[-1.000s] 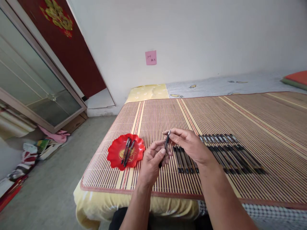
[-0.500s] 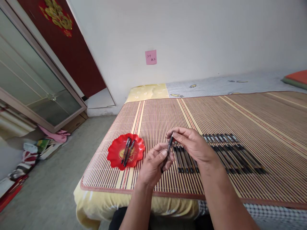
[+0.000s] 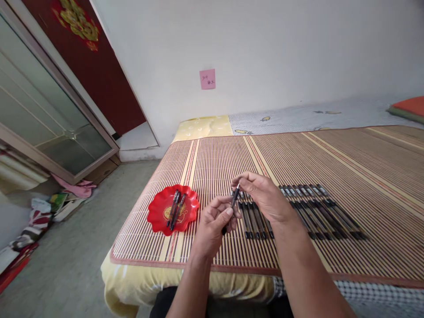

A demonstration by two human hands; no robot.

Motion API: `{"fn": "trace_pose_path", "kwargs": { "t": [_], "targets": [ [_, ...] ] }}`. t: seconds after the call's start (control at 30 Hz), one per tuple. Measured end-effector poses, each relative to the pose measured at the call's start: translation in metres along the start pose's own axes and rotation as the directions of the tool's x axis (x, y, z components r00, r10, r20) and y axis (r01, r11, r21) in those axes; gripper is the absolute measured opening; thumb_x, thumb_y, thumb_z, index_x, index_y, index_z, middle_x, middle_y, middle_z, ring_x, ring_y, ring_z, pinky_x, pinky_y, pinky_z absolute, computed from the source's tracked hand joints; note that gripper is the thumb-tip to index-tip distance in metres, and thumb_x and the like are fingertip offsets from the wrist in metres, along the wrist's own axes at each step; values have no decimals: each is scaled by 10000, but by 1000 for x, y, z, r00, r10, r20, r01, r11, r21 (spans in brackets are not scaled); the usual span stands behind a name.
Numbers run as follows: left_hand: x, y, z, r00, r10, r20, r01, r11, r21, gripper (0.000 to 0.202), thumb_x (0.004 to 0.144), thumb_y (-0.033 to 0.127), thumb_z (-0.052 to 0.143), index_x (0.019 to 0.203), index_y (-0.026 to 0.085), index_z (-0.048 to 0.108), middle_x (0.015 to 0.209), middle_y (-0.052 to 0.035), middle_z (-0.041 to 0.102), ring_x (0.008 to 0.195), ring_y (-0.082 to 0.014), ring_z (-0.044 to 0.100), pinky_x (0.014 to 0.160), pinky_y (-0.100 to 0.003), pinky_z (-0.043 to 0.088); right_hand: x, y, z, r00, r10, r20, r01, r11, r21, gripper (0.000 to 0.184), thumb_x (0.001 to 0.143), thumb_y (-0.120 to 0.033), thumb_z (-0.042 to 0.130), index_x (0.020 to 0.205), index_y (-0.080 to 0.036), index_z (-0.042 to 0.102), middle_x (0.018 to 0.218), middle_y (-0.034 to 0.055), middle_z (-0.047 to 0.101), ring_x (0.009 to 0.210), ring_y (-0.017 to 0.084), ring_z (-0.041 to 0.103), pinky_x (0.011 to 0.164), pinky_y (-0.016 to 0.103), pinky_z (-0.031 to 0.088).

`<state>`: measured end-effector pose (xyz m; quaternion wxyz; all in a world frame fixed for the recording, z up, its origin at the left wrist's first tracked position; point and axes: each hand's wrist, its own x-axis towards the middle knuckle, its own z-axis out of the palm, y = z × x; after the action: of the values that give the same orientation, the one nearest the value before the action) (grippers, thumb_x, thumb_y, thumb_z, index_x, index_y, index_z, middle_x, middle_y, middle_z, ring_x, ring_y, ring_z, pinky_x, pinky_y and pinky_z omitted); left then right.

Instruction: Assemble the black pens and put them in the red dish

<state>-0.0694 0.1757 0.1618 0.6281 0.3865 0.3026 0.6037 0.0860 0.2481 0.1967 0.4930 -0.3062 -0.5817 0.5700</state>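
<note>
A black gel pen [image 3: 235, 198] is held tilted, its metal tip pointing up. My left hand [image 3: 215, 221] is closed around the lower barrel, with the thumb pressed along it. The fingers of my right hand [image 3: 261, 194] pinch at the pen's tip end, partly hiding it. Under and beside my right hand, a row of clear-barrelled pens [image 3: 318, 212] with black grips and ends lies on the bamboo mat [image 3: 215, 168]; my hand and forearm cover part of the row. To the left, a red scalloped plate [image 3: 154, 214] bears a few capped black pens [image 3: 177, 210].
The mat lies on a bed with a yellow sheet [image 3: 145, 280] hanging over its front edge. Behind is a white wall with a pink note [image 3: 207, 79]. Clothes and papers [image 3: 39, 216] lie on the floor at left, by a glass-panelled door [image 3: 49, 101].
My right hand has risen slightly at the pen's tip end. The left hand keeps its hold on the barrel, and the plate and row of pens stay as they were.
</note>
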Motion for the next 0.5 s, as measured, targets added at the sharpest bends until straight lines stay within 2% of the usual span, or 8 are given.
{"fn": "trace_pose_path", "kwargs": {
  "t": [0.1, 0.23, 0.4, 0.5],
  "targets": [
    [0, 1, 0, 1000, 4, -2, -4, 1000, -3, 320, 840, 325, 813, 1075, 156, 676, 754, -5, 715, 529, -62, 529, 487, -194, 321, -1, 0, -3, 998, -34, 43, 33, 999, 30, 219, 927, -440, 691, 1002, -252, 776, 1035, 67, 733, 998, 221, 654, 938, 393, 507],
    [-1, 2, 0, 1000, -15, -8, 15, 1000, -2, 323, 835, 325, 818, 1067, 154, 671, 757, -7, 715, 537, -66, 533, 488, -194, 324, -1, 1, -4, 999, -25, 30, 24, 999, 29, 160, 853, -376, 764, 952, -250, 776, 954, 42, 729, 926, 198, 645, 885, 359, 512],
    [0, -1, 0, 1000, -29, -5, 29, 999, 29, 320, 838, 331, 816, 1059, 154, 667, 763, -7, 711, 540, -67, 540, 492, -197, 330, 2, 2, -5, 1000, 11, -6, -11, 1000, -18, 246, 787, -458, 831, 815, -237, 725, 830, 15, 675, 804, 175, 600, 786, 327, 509],
    [0, -1, 0, 1000, -25, 1, 25, 999, 37, 320, 846, 341, 810, 1066, 158, 667, 764, -4, 708, 540, -66, 539, 490, -197, 323, 2, 1, -6, 1000, 7, 28, -6, 1000, -7, 253, 866, -498, 756, 872, -245, 746, 888, 38, 701, 876, 197, 627, 829, 349, 508]
  ]
}}
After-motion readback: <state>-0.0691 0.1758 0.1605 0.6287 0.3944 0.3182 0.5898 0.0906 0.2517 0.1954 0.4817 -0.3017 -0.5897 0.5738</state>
